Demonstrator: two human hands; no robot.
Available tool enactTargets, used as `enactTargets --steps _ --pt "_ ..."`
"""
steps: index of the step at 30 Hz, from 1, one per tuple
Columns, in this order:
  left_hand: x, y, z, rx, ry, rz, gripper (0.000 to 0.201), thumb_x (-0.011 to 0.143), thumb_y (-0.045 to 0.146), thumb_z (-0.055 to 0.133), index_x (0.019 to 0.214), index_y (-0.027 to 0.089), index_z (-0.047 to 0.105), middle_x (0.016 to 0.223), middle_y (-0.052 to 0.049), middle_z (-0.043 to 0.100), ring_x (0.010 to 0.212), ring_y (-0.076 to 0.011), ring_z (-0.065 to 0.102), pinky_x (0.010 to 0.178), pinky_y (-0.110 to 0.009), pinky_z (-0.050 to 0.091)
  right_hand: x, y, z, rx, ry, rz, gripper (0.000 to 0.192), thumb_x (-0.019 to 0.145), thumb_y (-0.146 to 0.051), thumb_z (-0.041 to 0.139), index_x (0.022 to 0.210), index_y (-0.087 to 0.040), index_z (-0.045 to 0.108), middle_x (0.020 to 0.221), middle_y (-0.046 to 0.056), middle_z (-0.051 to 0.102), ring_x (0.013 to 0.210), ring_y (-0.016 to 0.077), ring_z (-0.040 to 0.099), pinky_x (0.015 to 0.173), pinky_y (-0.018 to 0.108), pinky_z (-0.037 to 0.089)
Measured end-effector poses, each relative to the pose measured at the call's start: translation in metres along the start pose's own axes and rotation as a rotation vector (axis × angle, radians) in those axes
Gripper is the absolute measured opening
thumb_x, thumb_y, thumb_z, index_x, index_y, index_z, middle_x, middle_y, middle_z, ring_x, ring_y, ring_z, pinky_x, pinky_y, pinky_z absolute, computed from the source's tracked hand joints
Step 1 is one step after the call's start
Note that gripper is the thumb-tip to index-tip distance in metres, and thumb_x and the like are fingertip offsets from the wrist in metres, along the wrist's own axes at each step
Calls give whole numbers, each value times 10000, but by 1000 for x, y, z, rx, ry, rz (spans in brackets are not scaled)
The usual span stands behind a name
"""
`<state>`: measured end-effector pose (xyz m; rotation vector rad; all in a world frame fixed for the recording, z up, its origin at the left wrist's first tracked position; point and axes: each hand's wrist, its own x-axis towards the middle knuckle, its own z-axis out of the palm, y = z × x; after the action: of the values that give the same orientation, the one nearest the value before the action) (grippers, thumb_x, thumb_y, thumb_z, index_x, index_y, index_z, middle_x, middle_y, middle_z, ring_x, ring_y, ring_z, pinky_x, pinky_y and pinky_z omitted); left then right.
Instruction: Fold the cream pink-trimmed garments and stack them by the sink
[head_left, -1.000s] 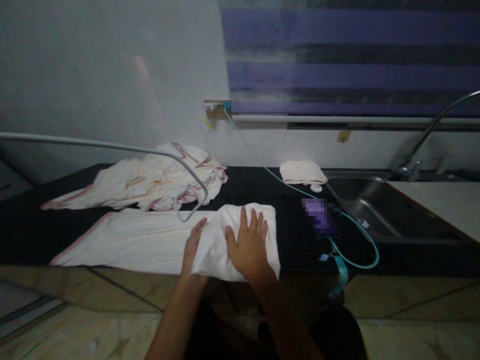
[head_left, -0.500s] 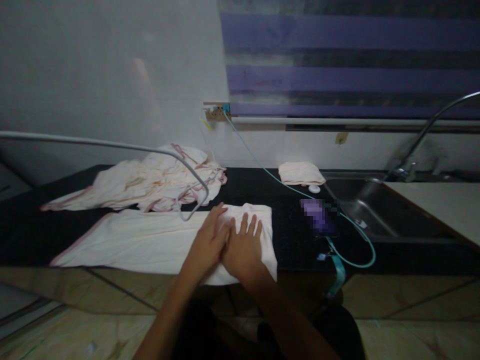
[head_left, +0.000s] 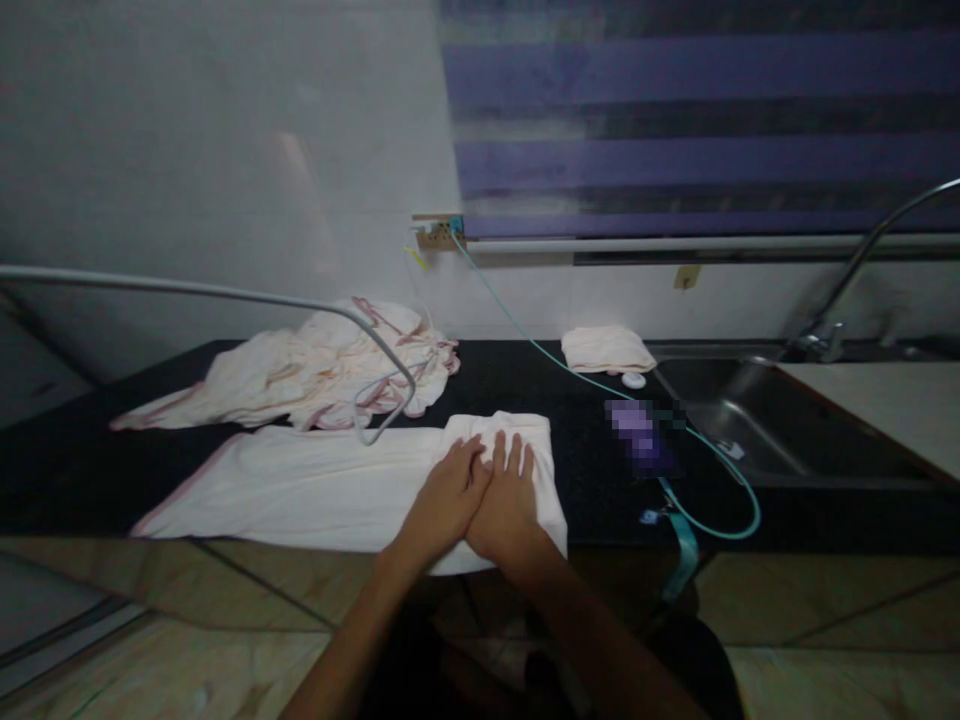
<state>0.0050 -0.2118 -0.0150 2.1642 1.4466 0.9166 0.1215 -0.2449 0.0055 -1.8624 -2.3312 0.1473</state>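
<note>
A long cream cloth with a pink hem lies flat along the front of the dark counter. Its right end is folded back over itself. My left hand and my right hand both rest flat on that folded part, side by side and touching, fingers spread and pointing away from me. Neither hand grips the cloth.
A heap of cream, pink-edged cloths lies behind, under a bent metal rod. A small folded cloth, a white disc, a phone on a teal cable and a steel sink with tap are to the right.
My left hand left the fold's left edge, slid right across the top and now lies against my right hand. The right hand stayed flat on the folded end.
</note>
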Motion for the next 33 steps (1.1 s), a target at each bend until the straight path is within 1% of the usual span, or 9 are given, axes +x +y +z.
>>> enactTargets --steps 3,4,6,12,15,20,24,28,33 --pt "1 5 9 -142 152 -25 260 1030 440 431 1110 199 488 1172 -135 655 1109 -262 644 1038 -485 484 -3 9 -5 29 0 15 836 919 -437 571 1637 -115 289 1711 219 99 1578 456 56 1244 624 21" --pt "2 7 13 -179 188 -30 220 1032 427 421 1049 211 455 1103 -118 645 1041 -251 646 991 -466 499 -4 14 -6 39 8 25 813 933 -443 549 1637 -126 293 1712 214 111 1580 450 70 1243 623 35" --pt "5 11 21 -229 213 -32 179 1034 398 398 991 226 415 1018 -90 615 968 -241 633 933 -445 504 -6 25 -7 52 30 45 763 962 -443 497 1639 -154 298 1714 203 130 1581 436 95 1240 619 54" --pt "13 36 47 -267 139 47 144 1023 317 361 973 215 449 969 -76 559 941 -237 584 924 -427 472 -18 62 -10 18 35 82 746 961 -423 503 1640 -184 305 1715 208 143 1578 445 100 1242 588 57" --pt "15 46 55 -329 102 69 168 1016 331 393 970 201 488 992 -84 553 964 -233 564 951 -420 458 -24 76 -11 15 60 90 712 976 -404 492 1630 -172 333 1706 219 181 1576 439 132 1246 569 78" --pt "17 42 50 -531 20 80 238 965 409 552 903 188 611 1014 -83 596 1024 -229 570 1011 -392 436 -27 84 -8 57 157 90 617 1000 -420 471 1573 -190 452 1679 179 311 1568 393 209 1248 540 130" --pt "19 34 43 -706 -100 36 257 864 434 694 853 178 684 946 -73 639 963 -231 595 966 -376 445 -28 84 -6 85 192 92 593 990 -421 501 1533 -182 505 1662 168 351 1556 384 238 1249 532 145" --pt "18 32 41 -797 -149 10 270 845 435 709 806 172 663 872 -56 620 914 -216 572 891 -352 441 -29 85 -7 98 199 79 564 994 -399 499 1514 -179 524 1645 169 382 1551 367 253 1250 530 148" --pt "16 33 37 -807 -178 14 273 875 436 684 824 174 630 843 -39 585 856 -188 528 845 -328 421 -28 87 -7 103 202 69 545 1002 -395 482 1499 -177 533 1628 170 407 1549 357 258 1249 538 157"
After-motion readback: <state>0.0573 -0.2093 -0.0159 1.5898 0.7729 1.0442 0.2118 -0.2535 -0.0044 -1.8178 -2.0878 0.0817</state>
